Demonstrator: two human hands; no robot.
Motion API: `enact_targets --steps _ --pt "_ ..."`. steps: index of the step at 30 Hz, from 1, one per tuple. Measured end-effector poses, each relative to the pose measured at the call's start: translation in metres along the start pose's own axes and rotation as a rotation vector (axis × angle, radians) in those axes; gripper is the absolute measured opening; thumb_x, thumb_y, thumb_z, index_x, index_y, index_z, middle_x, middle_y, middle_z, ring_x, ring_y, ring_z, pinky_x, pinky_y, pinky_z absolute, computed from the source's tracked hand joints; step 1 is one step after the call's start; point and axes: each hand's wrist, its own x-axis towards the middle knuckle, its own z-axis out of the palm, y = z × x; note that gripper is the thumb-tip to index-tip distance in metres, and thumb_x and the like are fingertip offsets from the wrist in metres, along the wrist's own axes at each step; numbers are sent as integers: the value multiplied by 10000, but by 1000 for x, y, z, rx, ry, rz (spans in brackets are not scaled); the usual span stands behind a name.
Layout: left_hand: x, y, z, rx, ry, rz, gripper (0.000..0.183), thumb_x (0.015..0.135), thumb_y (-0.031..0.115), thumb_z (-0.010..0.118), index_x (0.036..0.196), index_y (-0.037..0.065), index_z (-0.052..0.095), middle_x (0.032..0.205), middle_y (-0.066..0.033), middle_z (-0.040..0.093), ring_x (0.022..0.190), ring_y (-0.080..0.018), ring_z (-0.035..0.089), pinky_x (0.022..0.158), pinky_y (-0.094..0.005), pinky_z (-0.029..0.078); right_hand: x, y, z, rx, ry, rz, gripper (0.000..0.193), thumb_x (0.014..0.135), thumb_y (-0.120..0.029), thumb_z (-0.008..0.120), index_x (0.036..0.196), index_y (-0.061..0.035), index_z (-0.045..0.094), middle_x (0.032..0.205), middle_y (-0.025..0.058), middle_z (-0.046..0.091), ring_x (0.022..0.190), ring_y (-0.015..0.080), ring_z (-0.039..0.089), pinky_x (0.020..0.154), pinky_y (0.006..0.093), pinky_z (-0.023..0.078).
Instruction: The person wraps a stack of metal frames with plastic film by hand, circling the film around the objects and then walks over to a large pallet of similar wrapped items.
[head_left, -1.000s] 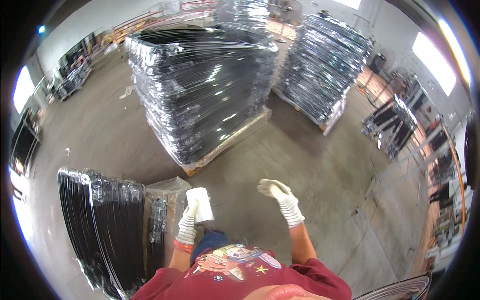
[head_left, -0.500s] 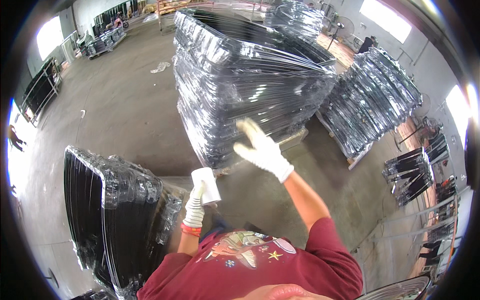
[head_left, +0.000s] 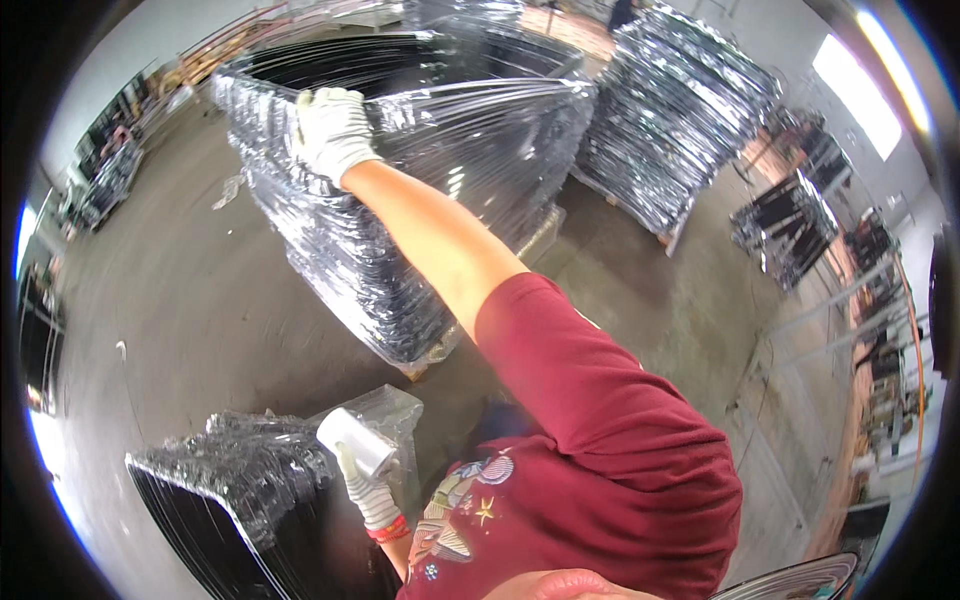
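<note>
My right hand [head_left: 335,135], in a white knit glove, is stretched far out to the near left top corner of a tall stack of black frames wrapped in clear film [head_left: 490,165]. Its fingers bend over the film-covered edge; the fingertips are partly hidden. Low down, close to my body, my gloved left hand [head_left: 368,497] grips a smooth white roll [head_left: 357,445], tilted, with the thumb along its side. Behind and beside the roll, loose clear film shows at the edge of a lower wrapped stack of black frames [head_left: 255,465].
Another film-wrapped stack [head_left: 670,120] stands on a pallet at the back right. Black parts on a rack [head_left: 790,230] and metal rails [head_left: 830,310] lie along the right side. Scraps of film [head_left: 228,192] lie on the concrete floor [head_left: 190,300] to the left.
My right hand has moved left and away from me, from open in front of the tall stack onto its top corner. The left hand still holds the roll, now lower. The view has shifted.
</note>
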Motion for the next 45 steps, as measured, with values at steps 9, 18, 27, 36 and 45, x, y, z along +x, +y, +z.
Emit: enact_targets --steps 9,18,27,36,45 --pt "14 17 29 51 5 -16 711 747 520 622 1231 36 430 1053 -109 550 873 -215 560 709 -313 474 1 -2 23 -213 -20 34 501 798 -336 442 1176 -11 491 961 157 562 909 280 513 749 453 369" --pt "40 53 132 311 -188 164 636 800 496 574 1240 56 443 1129 -76 543 998 -187 537 841 -323 434 -2 1 15 -231 -98 -5 558 764 -360 489 1200 -11 462 988 151 555 927 267 512 759 450 385" --pt "110 165 334 483 -589 880 424 862 -52 458 1279 26 433 1303 -67 420 1168 -176 432 965 -297 368 -10 42 -7 121 93 155 637 691 -480 597 1144 -55 457 985 196 539 1009 308 495 910 443 316" --pt "173 91 448 546 -760 847 586 706 413 695 1165 106 499 1047 -58 546 906 -135 513 807 -298 414 -15 42 11 1696 303 730 561 798 -550 548 1186 -159 441 772 -54 465 690 119 442 681 325 414" --pt "184 67 443 882 -700 1027 652 656 534 632 1188 198 462 1031 -75 549 912 -175 509 819 -345 397 -49 63 -1 575 170 242 492 765 -502 560 1080 -133 477 784 -8 486 726 162 457 720 345 402"
